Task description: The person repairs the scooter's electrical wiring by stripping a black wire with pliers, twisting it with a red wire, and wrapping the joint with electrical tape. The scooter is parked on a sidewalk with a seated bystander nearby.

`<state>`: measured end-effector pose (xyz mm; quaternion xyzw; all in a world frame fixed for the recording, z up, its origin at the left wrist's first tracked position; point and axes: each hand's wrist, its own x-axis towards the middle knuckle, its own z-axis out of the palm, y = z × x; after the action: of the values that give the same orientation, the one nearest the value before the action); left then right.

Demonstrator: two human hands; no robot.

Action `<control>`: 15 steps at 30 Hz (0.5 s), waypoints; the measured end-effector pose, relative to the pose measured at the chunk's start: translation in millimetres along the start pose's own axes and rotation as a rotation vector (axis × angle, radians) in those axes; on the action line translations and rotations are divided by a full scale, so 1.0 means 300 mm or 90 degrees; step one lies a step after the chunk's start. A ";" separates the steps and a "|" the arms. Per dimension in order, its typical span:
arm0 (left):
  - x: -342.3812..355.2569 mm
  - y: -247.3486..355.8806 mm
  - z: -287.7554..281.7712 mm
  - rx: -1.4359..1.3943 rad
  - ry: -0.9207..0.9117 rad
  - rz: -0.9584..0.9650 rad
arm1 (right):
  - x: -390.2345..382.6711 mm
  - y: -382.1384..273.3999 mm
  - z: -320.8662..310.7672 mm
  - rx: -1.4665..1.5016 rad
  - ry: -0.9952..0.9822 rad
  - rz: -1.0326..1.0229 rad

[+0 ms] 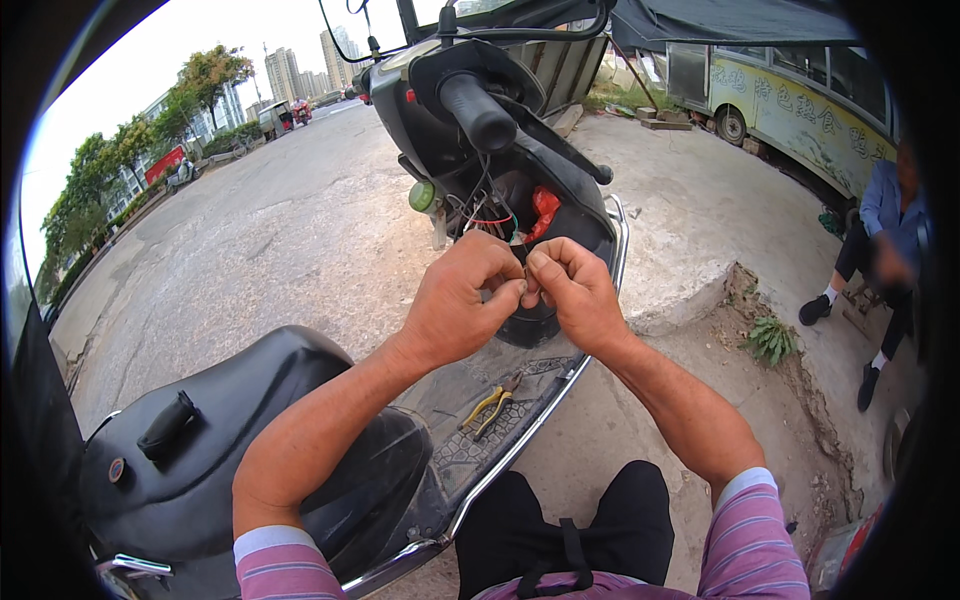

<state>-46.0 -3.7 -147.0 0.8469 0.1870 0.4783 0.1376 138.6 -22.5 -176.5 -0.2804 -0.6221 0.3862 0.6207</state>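
Note:
In front of the opened front panel of an electric scooter [575,205], my two hands meet, fingertip to fingertip. My left hand [465,290] pinches thumb against forefinger. Opposite it, my right hand [570,290] pinches too, its tips almost touching the left ones. A thin wire seems to pass between the fingertips; its end is hidden by them. Just above, a bundle of loose wires [485,210], one of them red, hangs from the scooter's front. Below my hands, pliers [490,405] with yellow and dark handles lie on the patterned footboard [480,450].
The black seat [230,430] carries a small dark pouch-like object [167,427]. A red plastic bag [543,212] sits in the front compartment, with a green-capped bottle [422,197] at its left. A person [890,230] sits at the right beside a broken concrete edge [735,280].

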 end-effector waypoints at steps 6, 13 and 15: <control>-0.005 -0.013 -0.002 0.127 -0.054 0.086 | 0.007 0.018 -0.022 0.057 -0.011 0.013; 0.017 0.061 -0.024 0.002 0.034 -0.111 | -0.002 -0.011 -0.006 -0.010 -0.018 0.021; 0.013 0.019 -0.024 0.028 0.023 -0.027 | -0.003 -0.007 -0.006 -0.026 -0.020 0.025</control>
<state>-49.4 -6.8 -138.1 0.8367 0.2181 0.4864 0.1258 140.7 -24.0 -175.4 -0.2989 -0.6342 0.3898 0.5971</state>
